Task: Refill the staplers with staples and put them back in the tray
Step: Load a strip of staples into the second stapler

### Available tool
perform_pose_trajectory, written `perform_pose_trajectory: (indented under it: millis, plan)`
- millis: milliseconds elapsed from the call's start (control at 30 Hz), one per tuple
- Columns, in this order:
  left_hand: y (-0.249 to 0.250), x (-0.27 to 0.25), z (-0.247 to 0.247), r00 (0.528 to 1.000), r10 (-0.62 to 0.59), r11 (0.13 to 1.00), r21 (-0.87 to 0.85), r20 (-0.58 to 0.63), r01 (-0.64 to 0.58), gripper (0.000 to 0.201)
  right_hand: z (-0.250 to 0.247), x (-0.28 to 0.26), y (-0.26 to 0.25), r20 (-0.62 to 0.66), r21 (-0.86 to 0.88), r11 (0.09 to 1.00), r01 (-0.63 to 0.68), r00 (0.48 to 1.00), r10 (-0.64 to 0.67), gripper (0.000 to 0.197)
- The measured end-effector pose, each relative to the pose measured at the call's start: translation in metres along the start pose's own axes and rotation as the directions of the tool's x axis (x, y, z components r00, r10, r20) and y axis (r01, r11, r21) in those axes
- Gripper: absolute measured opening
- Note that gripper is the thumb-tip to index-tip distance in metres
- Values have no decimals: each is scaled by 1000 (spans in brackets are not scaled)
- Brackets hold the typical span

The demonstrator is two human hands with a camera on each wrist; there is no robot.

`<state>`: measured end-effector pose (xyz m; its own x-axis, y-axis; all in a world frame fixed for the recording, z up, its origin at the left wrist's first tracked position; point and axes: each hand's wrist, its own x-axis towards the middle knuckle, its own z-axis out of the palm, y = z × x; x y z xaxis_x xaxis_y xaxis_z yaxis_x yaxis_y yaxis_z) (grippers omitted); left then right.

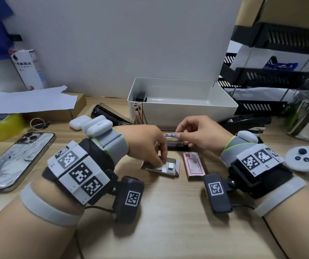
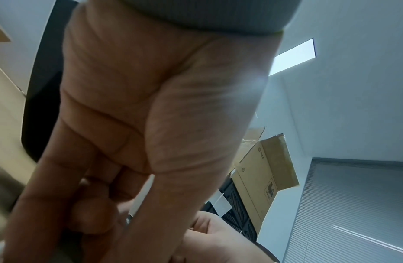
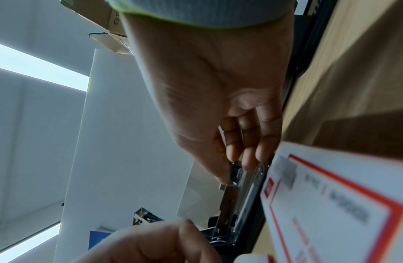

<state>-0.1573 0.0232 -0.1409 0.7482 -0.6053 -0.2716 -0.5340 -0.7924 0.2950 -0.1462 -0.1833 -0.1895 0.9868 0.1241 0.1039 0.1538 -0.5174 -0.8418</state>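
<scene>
My left hand covers most of the open staple box at centre frame, fingertips pressing inside it. My right hand pinches a staple strip just above the half-hidden open stapler, below the white tray.

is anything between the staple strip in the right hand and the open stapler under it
Nothing visible. The right hand pinches the staple strip just above the open stapler, with a clear gap below. The left hand reaches into the staple box, off to the side.
</scene>
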Motion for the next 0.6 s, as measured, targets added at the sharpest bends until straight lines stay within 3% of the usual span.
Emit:
perform_pose_trajectory:
  millis: [600]
  plan:
    - [4, 2, 6, 997, -16, 1000, 20, 69, 15, 22, -4, -1, 0, 33, -69, 997, 21, 999, -18, 12]
